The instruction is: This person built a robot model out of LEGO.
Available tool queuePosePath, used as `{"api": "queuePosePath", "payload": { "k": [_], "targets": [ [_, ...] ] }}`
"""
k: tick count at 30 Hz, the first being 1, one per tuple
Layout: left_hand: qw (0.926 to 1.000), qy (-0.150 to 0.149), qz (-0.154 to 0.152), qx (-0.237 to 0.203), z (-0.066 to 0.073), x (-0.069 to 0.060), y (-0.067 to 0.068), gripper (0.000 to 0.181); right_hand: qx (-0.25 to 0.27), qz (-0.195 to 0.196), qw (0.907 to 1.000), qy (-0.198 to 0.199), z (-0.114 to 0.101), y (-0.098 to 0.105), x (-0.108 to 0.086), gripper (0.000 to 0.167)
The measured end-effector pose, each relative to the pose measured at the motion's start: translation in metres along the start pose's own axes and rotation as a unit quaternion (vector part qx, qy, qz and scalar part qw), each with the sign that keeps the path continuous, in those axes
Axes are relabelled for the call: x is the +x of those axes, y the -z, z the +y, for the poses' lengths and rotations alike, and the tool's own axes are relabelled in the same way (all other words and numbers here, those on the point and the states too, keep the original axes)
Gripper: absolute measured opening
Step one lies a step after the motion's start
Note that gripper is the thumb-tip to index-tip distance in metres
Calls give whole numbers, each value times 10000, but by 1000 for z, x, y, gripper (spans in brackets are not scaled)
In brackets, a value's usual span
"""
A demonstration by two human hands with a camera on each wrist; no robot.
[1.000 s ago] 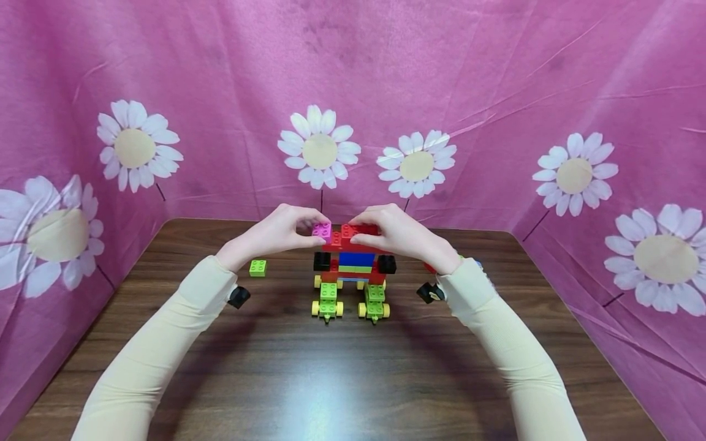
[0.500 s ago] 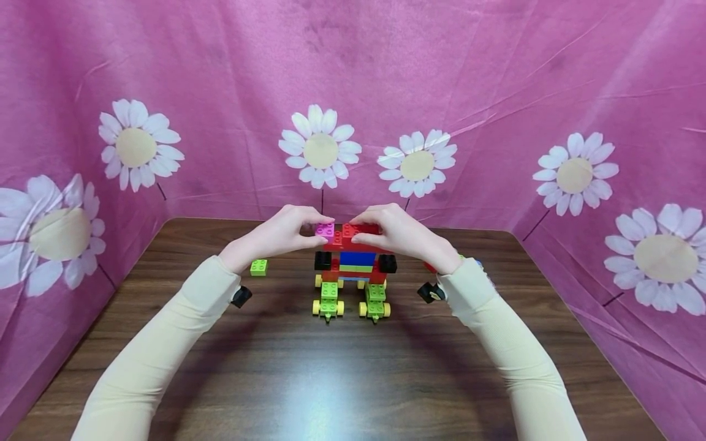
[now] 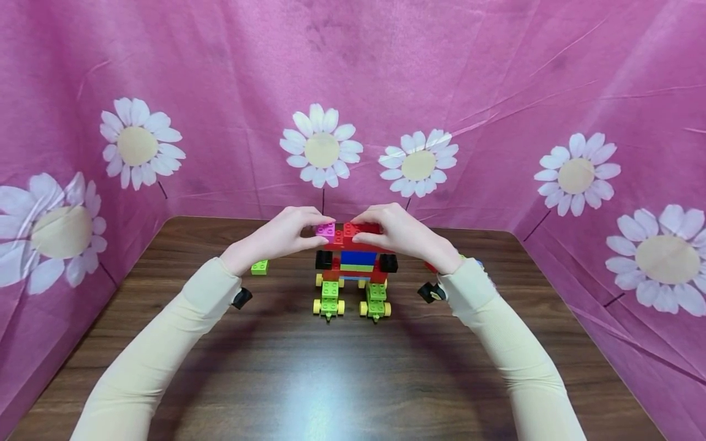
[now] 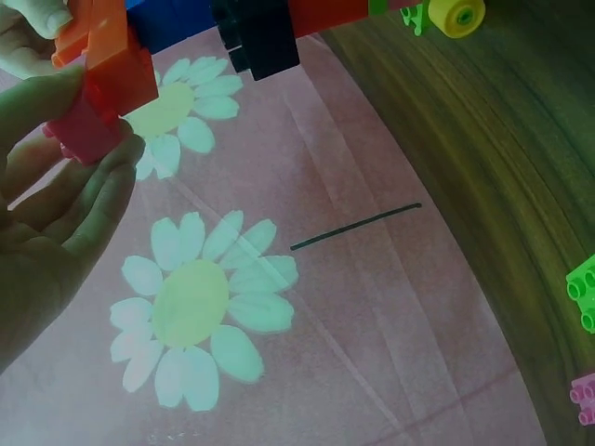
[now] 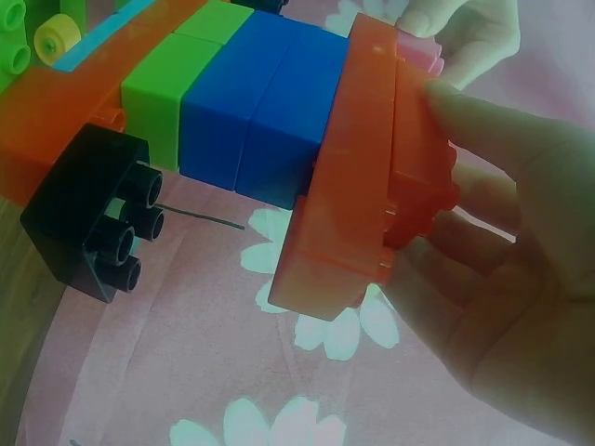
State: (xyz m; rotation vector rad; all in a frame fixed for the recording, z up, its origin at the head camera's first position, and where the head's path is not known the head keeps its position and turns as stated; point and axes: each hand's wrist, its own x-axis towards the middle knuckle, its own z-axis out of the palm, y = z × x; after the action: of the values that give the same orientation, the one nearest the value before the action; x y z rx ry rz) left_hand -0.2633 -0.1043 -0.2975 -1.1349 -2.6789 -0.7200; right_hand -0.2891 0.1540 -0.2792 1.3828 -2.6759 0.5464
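Note:
At the back middle of the table stands a model of toy building blocks, with blue bricks (image 3: 358, 258) at its centre and black bricks (image 3: 323, 260) at its sides. My left hand (image 3: 278, 234) pinches a pink block (image 3: 326, 232) between thumb and fingers, at the left end of the model's red top row. In the left wrist view the pink block (image 4: 85, 130) touches the red bricks (image 4: 121, 70). Opposite, my right hand (image 3: 399, 234) grips a red block (image 3: 349, 230) on that row; its fingers partly hide it. Green wheeled bases (image 3: 330, 294) stand in front.
A loose green brick (image 3: 259, 267) lies left of the model, partly behind my left wrist. In the left wrist view a loose pink brick (image 4: 584, 400) shows near it. More coloured pieces sit behind my right wrist, mostly hidden. A flowered pink cloth (image 3: 353, 73) surrounds the table.
My left hand has shifted slightly right with the pink block, closer to the red block. The right hand keeps its grip, nearly still. The loose green brick is now more covered by the left wrist.

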Motion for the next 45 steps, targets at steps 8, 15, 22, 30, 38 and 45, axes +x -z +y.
{"api": "queuePosePath", "payload": {
  "k": [8,15,22,30,38,45],
  "targets": [
    [9999,126,53,63,4,2,-1,39,-67,66,9999,61,1,-1,0,34],
    [9996,223,179,-7,0,0,-3,42,-13,-18,10000,-37,-1,0,0,35],
    [9970,427,442,-476,-13,-11,3,54,-21,-65,10000,-37,-1,-1,1,35],
    [9909,951,752,-577,-53,-37,20,42,-45,-70,9999,-71,-1,0,0,36],
    [9848,1582,716,-49,-106,-71,13,41,-15,-58,9999,-94,0,1,-1,36],
    [9790,2015,300,95,-140,-94,2,42,-11,-103,9999,-134,0,1,0,37]
  ]
}}
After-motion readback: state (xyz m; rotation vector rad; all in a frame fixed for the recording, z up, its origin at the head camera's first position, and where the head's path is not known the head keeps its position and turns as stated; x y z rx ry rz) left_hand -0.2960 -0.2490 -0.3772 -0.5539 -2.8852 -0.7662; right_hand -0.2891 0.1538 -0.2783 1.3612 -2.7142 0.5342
